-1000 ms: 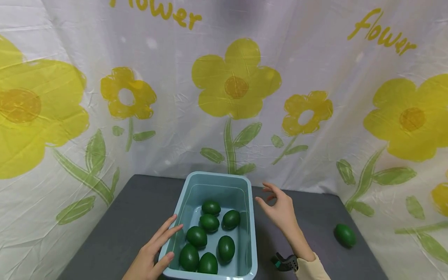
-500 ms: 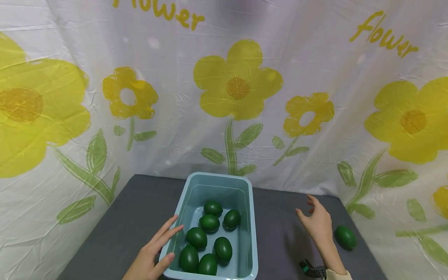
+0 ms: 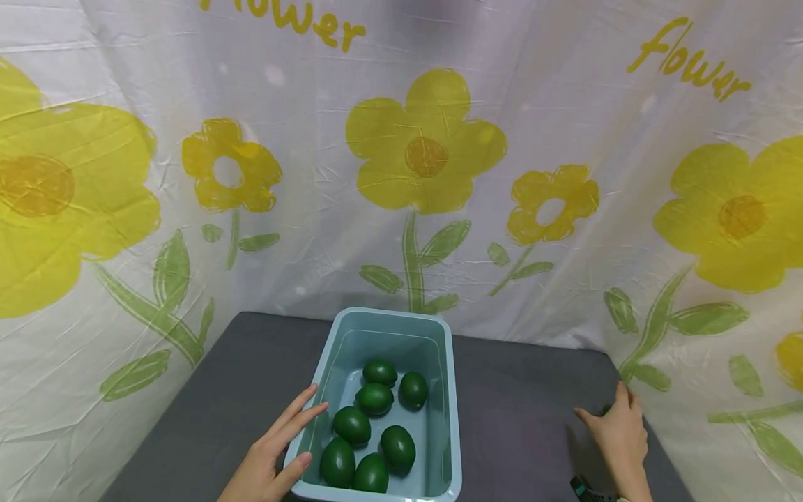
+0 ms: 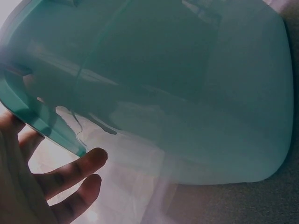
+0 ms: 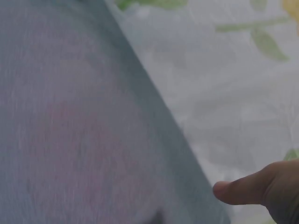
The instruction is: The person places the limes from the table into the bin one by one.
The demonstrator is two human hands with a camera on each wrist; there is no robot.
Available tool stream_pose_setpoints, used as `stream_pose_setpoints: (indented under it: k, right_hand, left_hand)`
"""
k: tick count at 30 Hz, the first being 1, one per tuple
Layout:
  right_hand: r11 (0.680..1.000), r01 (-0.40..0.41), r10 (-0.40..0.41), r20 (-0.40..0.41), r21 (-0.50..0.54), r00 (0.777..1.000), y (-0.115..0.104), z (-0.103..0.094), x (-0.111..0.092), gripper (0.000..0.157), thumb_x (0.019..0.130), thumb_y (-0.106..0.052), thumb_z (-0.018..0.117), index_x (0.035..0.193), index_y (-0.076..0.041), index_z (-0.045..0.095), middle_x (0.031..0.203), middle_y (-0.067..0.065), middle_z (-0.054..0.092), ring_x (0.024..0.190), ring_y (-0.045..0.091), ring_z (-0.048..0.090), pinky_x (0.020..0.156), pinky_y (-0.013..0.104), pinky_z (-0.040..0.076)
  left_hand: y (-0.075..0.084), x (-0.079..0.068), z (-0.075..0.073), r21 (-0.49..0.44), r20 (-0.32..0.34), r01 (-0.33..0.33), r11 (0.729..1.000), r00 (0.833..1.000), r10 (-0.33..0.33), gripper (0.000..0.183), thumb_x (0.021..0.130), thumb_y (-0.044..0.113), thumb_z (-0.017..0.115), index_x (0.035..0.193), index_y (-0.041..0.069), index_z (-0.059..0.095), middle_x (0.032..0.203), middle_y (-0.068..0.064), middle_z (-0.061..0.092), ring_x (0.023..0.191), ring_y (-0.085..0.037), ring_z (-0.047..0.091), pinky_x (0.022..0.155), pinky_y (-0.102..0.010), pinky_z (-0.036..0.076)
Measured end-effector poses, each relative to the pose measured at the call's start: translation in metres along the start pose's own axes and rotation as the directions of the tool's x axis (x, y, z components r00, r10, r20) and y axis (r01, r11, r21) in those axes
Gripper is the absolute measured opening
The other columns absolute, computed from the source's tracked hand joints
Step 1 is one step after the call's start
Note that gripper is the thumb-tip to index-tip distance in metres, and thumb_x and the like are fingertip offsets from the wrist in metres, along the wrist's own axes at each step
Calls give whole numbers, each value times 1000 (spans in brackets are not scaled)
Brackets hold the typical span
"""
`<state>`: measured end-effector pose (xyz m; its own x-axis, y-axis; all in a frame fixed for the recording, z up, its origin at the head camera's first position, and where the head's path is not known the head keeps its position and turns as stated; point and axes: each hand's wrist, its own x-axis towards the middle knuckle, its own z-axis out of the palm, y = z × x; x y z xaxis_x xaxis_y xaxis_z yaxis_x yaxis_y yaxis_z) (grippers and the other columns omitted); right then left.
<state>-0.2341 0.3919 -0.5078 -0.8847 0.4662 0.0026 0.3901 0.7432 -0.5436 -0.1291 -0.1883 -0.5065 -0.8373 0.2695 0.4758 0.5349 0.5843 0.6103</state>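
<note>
A light blue plastic bin stands on the table with several smooth, dark green avocados loose on its floor. My left hand lies against the bin's left rim, its fingers fairly straight and spread over the edge. In the left wrist view those fingers show beside the bin's translucent wall. Far to the right, my right hand is over the spot of a lone avocado, which it hides. Its thumb stands apart from the fingers. Only the thumb shows in the right wrist view.
A dark grey cloth-covered table extends on both sides of the bin. White fabric printed with yellow flowers hangs behind and along both sides, close to the table's edges. A dark wristband is on the right wrist.
My right hand has moved right and down, from beside the bin to over the lone avocado at the table's right side. The left hand has stayed put; some avocados in the bin shifted slightly.
</note>
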Motion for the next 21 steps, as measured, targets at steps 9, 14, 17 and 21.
stream_pose_setpoints:
  k: [9, 14, 17, 21]
  right_hand:
    - [998, -54, 54, 17, -43, 998, 31, 3, 6, 109, 90, -32, 83, 166, 5, 14, 155, 43, 29, 122, 72, 45, 88, 77, 45]
    - [996, -52, 52, -13, -74, 999, 38, 7, 6, 83, 92, -24, 79, 156, 7, 35, 143, 43, 42, 116, 70, 51, 82, 74, 49]
    - [994, -67, 64, -30, -85, 997, 40, 8, 6, 75, 92, -21, 76, 151, 7, 40, 141, 43, 44, 115, 69, 52, 82, 74, 49]
    - [994, -54, 48, -69, -92, 996, 48, 12, 5, 68, 94, -17, 70, 150, 5, 40, 134, 44, 48, 110, 70, 55, 80, 75, 49]
  left_hand:
    - [0, 0, -1, 13, 16, -20, 1000, 1000, 20, 66, 100, 6, 66, 160, 29, 49, 171, -1, 36, 148, 6, 36, 92, -44, 57]
    - [0, 0, -2, 10, 16, -15, 1000, 1000, 15, 66, 100, 6, 65, 160, 29, 49, 171, -2, 36, 149, 6, 36, 92, -43, 57]
    - [1, 0, -2, 4, 13, -4, 1000, 1000, 4, 66, 100, 6, 65, 159, 30, 49, 171, -2, 36, 149, 7, 35, 93, -43, 57]
    - [1, 0, -1, -1, 17, -6, 1000, 1000, 6, 66, 100, 6, 65, 159, 30, 49, 171, -2, 36, 148, 7, 36, 92, -42, 58]
